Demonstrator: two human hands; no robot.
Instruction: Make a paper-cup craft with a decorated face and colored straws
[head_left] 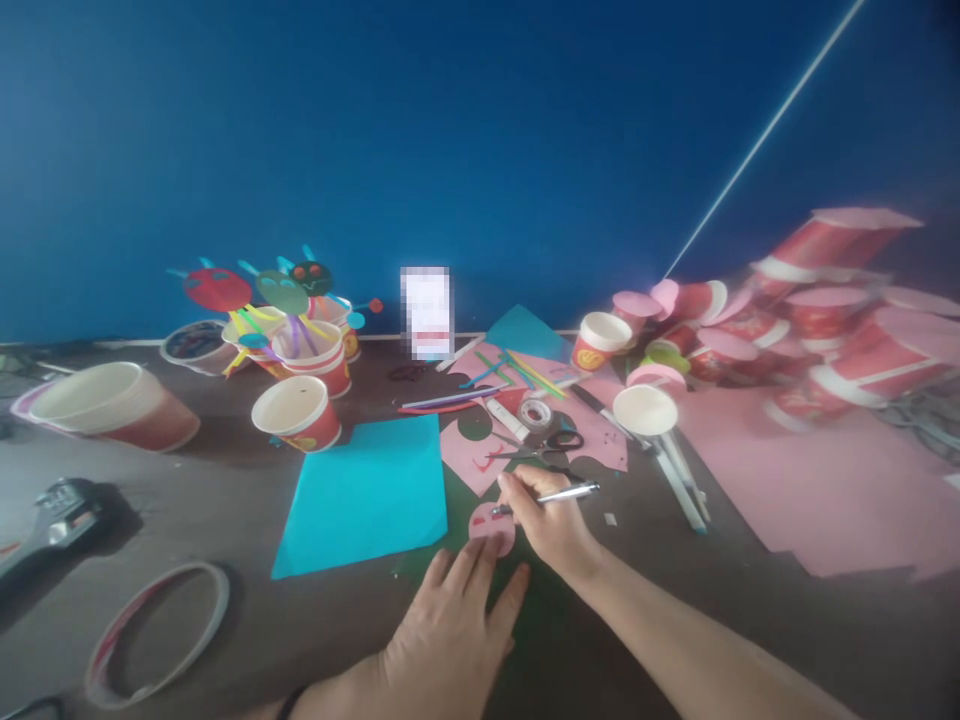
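Under the fingertips of my left hand (461, 615) lies a pink paper circle (486, 518) with small red patches on it. That hand is flat, its fingers stretched out. In my right hand (551, 515) a silver pen (574, 492) is gripped, its tip at the circle's upper right part. Dark green paper (420, 565) lies beneath the circle and my left hand. Just beyond, scissors (551, 448) rest on cut pink paper (480, 465). A bright blue sheet (367, 500) lies to the left of the circle.
Paper cups (300, 410) and caterpillar-like paper figures (281, 285) stand at the left. A tape ring (157, 635) and a tape dispenser (64, 520) lie nearer. Red cups with pink paper (825, 310) are piled right, by pink sheets (810, 480). A blue wall (480, 150) closes the back.
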